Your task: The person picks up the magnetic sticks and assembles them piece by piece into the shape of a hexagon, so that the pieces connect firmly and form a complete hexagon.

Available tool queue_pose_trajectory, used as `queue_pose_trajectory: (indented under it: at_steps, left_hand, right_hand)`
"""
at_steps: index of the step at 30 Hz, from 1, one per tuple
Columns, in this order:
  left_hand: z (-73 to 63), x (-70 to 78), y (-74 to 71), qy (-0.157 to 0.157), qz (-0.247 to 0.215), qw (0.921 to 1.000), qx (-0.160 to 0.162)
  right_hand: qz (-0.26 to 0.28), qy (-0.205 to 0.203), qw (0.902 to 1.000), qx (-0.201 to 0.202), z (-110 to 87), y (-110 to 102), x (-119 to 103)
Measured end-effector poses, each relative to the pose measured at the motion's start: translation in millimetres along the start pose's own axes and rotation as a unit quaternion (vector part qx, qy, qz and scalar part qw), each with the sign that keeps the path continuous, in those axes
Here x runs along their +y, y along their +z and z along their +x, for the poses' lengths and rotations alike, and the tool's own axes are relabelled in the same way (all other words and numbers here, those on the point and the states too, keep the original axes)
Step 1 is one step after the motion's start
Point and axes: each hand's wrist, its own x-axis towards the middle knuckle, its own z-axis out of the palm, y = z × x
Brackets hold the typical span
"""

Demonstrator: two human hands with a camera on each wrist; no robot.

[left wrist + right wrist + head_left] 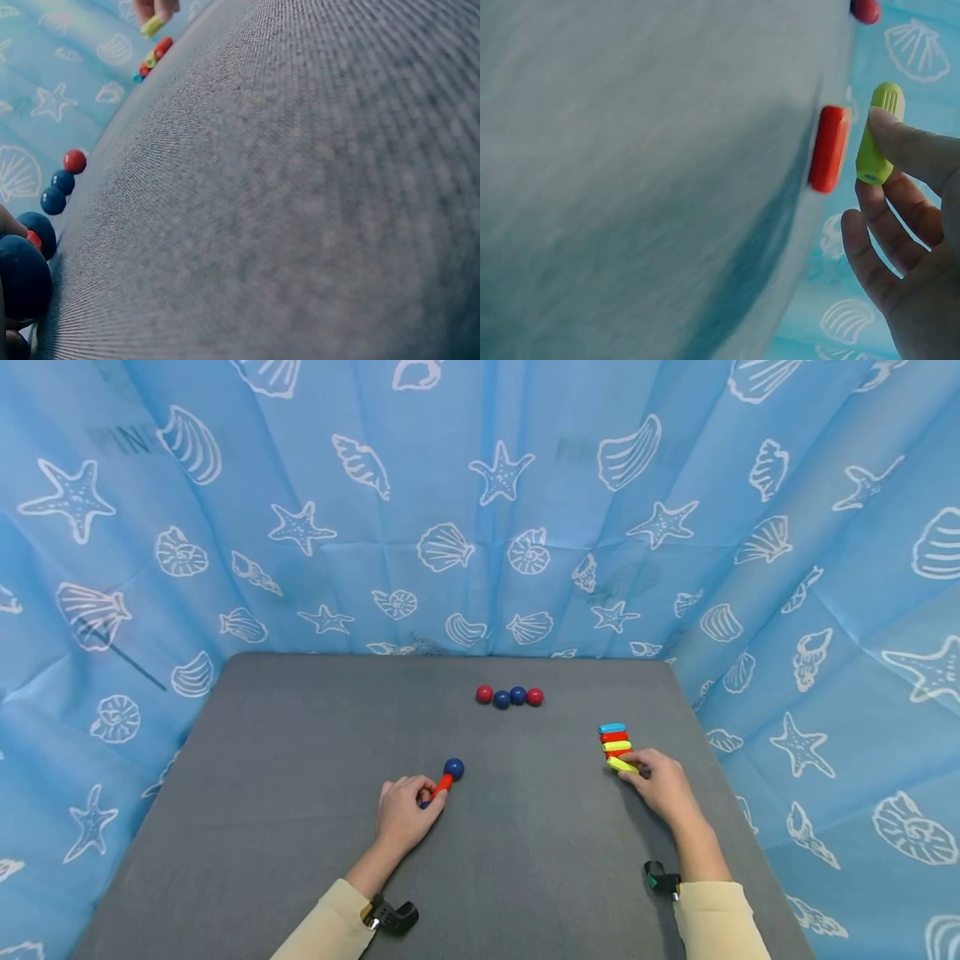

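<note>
Head view shows our left hand (405, 810) gripping an orange stick (442, 786) tipped with a blue ball (453, 768) near the table's (300, 760) middle; our fingers hide the stick's near end. Our right hand (660, 785) pinches a lime stick (621, 765) at the near end of a coloured stack (615, 739) by the right edge. Four balls (509, 696) sit toward the far edge. Both wrist views are blurred.

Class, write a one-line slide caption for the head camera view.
On a grey table, the left hand grips a red rod with blue ball; the right hand pinches a yellow-green stick.
</note>
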Motion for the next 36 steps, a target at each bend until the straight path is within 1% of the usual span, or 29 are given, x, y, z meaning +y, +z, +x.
queue_pose_trajectory:
  at_steps: [5, 10, 15, 22, 33, 36]
  left_hand:
    - [0.0, -0.2, 0.3, 0.004, -0.004, 1.0, 0.006]
    - [-0.2, -2.5, 1.8, 0.006, 0.005, 0.9998, 0.016]
    - [2.0, -2.9, 1.9, 0.009, 0.004, 0.9996, 0.025]
    - [3.7, -2.1, 0.6, 0.002, -0.004, 0.9999, 0.017]
    - [-0.1, -2.5, 1.2, 0.005, -0.003, 0.9999, 0.011]
    - [-0.4, -3.0, 1.8, 0.0, -0.003, 0.9999, 0.01]
  right_hand:
    - [0.007, -0.045, 0.9988, 0.016, 5.3, 1.8, -17.5]
    - [0.02, -0.071, 0.9973, 0.005, 12.7, 10.0, -36.4]
    - [0.03, -0.086, 0.9958, -0.004, 20.4, 18.6, -52.4]
    - [0.062, -0.102, 0.9927, -0.02, 26.1, 27.3, -73.6]
    - [0.068, -0.121, 0.9899, -0.027, 29.7, 38.1, -89.3]
    - [0.065, -0.125, 0.9895, -0.031, 31.6, 41.1, -95.6]
